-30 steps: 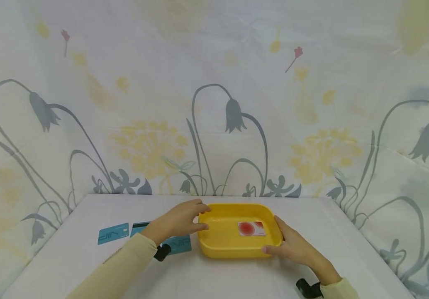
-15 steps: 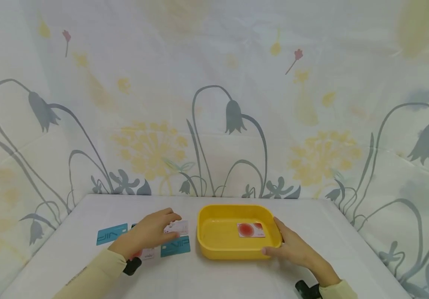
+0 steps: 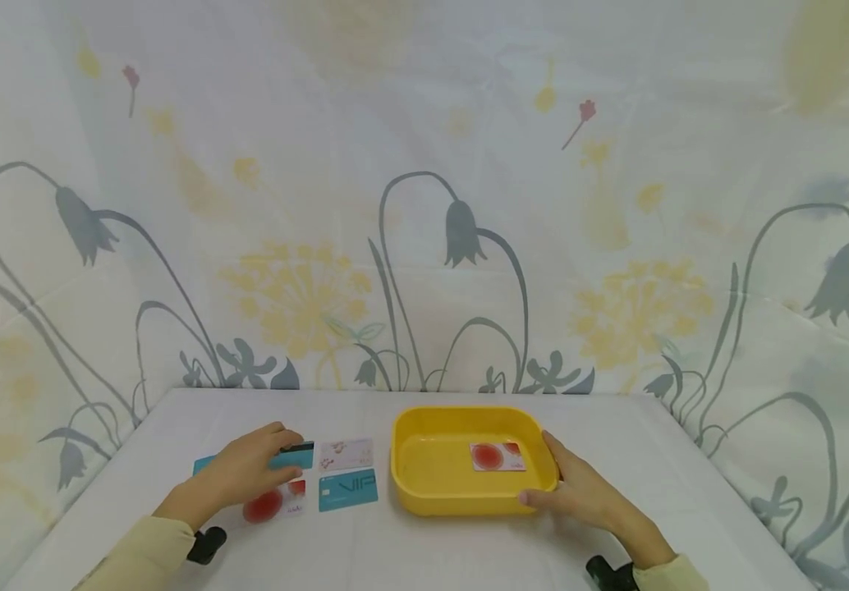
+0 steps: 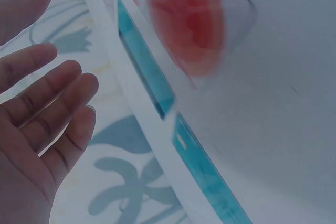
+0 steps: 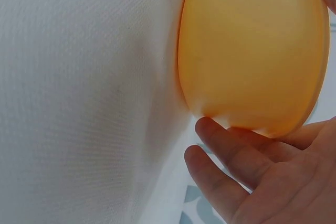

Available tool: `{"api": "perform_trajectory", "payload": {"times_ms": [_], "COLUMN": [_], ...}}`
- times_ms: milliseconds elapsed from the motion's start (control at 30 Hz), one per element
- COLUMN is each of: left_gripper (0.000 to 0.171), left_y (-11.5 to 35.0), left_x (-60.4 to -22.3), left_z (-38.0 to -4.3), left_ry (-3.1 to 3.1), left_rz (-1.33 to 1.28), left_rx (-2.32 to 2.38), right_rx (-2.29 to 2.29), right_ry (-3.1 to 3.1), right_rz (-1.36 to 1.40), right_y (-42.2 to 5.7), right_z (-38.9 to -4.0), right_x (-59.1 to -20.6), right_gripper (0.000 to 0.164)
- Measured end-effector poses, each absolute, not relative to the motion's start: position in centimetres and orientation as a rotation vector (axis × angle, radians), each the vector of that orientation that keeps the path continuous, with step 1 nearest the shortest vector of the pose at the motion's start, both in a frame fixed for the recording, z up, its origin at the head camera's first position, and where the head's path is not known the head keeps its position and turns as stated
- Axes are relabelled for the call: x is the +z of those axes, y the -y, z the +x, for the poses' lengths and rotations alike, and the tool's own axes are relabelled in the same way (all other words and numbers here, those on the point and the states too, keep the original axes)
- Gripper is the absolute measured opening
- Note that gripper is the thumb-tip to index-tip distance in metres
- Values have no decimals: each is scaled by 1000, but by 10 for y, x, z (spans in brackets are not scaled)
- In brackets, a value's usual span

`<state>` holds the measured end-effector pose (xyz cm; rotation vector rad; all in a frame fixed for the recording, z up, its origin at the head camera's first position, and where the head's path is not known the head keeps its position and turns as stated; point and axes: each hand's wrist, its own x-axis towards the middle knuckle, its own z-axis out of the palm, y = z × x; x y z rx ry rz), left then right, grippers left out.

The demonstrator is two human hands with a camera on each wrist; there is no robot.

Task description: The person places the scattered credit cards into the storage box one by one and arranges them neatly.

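Observation:
My left hand (image 3: 243, 468) hovers over the cards at the left of the table, its fingers loosely bent and nothing between them. Under and around it lie a teal card with a dark stripe (image 3: 299, 455), a white card with red circles (image 3: 263, 506) and another teal card (image 4: 202, 166), mostly hidden in the head view. My right hand (image 3: 580, 488) holds the right end of a yellow plastic tray (image 3: 461, 502), thumb at its front corner, fingers along the outer side wall (image 5: 247, 51). Inside the tray lies one red-and-white card (image 3: 497, 456).
Between left hand and tray lie a pale flowered card (image 3: 346, 453) and a teal VIP card (image 3: 348, 490). A white cloth covers the table (image 3: 395, 558). Behind it hangs a flower-printed backdrop (image 3: 424, 205).
My left hand has moved left from the tray's left rim to above the cards, uncovering the flowered card and the teal VIP card. The right hand and tray have stayed in place.

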<state>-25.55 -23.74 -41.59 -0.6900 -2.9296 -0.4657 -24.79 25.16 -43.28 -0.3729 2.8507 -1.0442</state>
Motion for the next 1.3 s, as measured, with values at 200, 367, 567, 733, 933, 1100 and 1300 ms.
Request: {"api": "perform_trajectory", "payload": {"times_ms": [200, 367, 567, 733, 933, 1100, 1300], "left_gripper": [42, 47, 50, 51, 54, 57, 58], "left_y": [259, 277, 294, 309, 322, 332, 342], "left_x": [-418, -422, -426, -429, -430, -430, -436], "left_z": [-252, -251, -249, -247, -246, -246, -248], "left_ry": [2909, 2898, 2889, 2913, 2941, 2954, 2971], "left_rz": [-649, -604, -584, -532, -473, -465, -451], "left_rx": [-456, -433, -434, -435, -426, -419, -420], "right_rx": [-1036, -1019, -1021, -1019, -1020, -1015, -1034], "right_ry": [-2858, -2865, -2873, -2871, -2856, -2859, -2845], "right_rz": [-385, -382, -380, -394, -368, -377, -390], "right_y": [-253, -253, -254, -254, -252, -251, -251], "right_z": [-246, -245, -246, -247, -248, -248, -248], "right_x": [-432, -431, -430, -432, -432, -431, -433], "right_gripper": [108, 108, 109, 109, 109, 109, 108]}}
